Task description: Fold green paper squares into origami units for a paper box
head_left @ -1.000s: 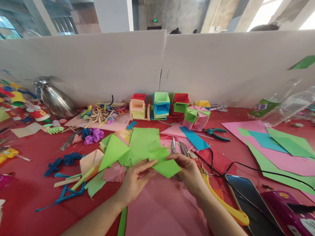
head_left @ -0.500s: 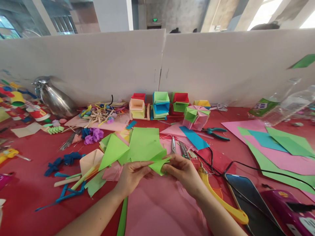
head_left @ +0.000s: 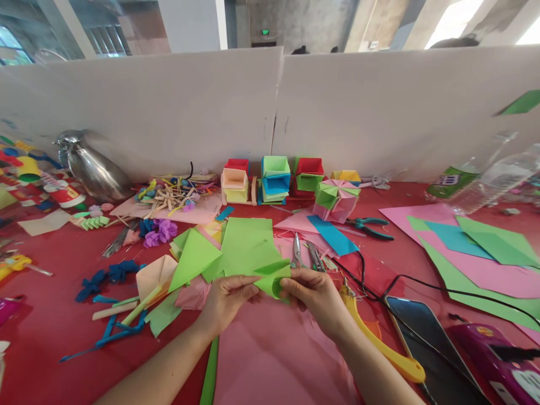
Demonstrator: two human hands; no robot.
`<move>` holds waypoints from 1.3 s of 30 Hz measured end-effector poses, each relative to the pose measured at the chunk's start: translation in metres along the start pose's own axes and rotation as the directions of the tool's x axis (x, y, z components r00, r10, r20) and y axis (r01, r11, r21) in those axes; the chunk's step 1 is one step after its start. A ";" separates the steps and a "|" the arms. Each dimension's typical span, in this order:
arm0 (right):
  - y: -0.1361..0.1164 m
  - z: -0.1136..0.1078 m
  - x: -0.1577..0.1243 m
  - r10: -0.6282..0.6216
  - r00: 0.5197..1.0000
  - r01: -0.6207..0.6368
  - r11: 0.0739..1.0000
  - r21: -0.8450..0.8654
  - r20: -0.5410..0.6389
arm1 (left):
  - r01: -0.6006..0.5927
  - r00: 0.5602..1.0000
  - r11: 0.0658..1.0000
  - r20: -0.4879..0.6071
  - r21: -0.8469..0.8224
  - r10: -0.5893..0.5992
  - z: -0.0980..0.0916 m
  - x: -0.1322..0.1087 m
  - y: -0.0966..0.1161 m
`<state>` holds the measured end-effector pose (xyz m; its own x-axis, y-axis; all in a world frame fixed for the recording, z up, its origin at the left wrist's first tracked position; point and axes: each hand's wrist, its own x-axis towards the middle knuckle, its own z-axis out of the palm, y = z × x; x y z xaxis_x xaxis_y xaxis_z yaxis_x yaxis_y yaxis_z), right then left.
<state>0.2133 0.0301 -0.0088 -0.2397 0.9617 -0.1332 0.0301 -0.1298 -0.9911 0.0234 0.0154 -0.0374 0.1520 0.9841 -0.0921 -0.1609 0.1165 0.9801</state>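
Note:
Between both hands a small piece of green paper [head_left: 274,279] is held, bent into a curl at its right side. My left hand [head_left: 228,298] pinches its left end between thumb and fingers. At the right end, my right hand [head_left: 314,293] is closed on the paper's edge. Below the hands lies a large pink sheet [head_left: 280,354]. Just beyond them is a flat green sheet [head_left: 248,244], with a folded green piece [head_left: 194,256] to its left. Scissors [head_left: 297,250] lie past my right hand.
Folded paper boxes [head_left: 275,183] stand by the white partition [head_left: 169,112]. A steel jug [head_left: 95,169] is at the left. To the right lie a yellow-handled tool [head_left: 386,351], a phone [head_left: 430,337], a black cable [head_left: 439,288], pliers [head_left: 373,228] and paper sheets [head_left: 485,270].
My right fingers have shifted slightly along the green paper's right end, and its curl looks rounder. My left hand has stayed in nearly the same place.

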 end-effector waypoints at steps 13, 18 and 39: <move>-0.002 0.000 0.000 -0.037 0.999 0.037 0.999 -0.011 -0.002 | -0.106 0.994 0.990 0.020 0.090 0.105 0.000 0.003 0.000; 0.005 0.005 0.002 -0.037 0.997 0.034 0.999 -0.036 -0.068 | -0.028 0.996 0.994 -0.083 0.105 0.037 0.008 -0.002 0.001; 0.004 0.006 0.002 -0.105 0.993 0.106 0.994 0.002 -0.057 | 0.021 0.996 0.999 -0.088 -0.031 -0.024 0.005 0.003 -0.006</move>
<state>0.2074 0.0304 -0.0131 -0.1860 0.9822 -0.0279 0.0023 -0.0279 -0.9996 0.0301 0.0171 -0.0429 0.0691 0.9890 -0.1306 -0.1882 0.1415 0.9719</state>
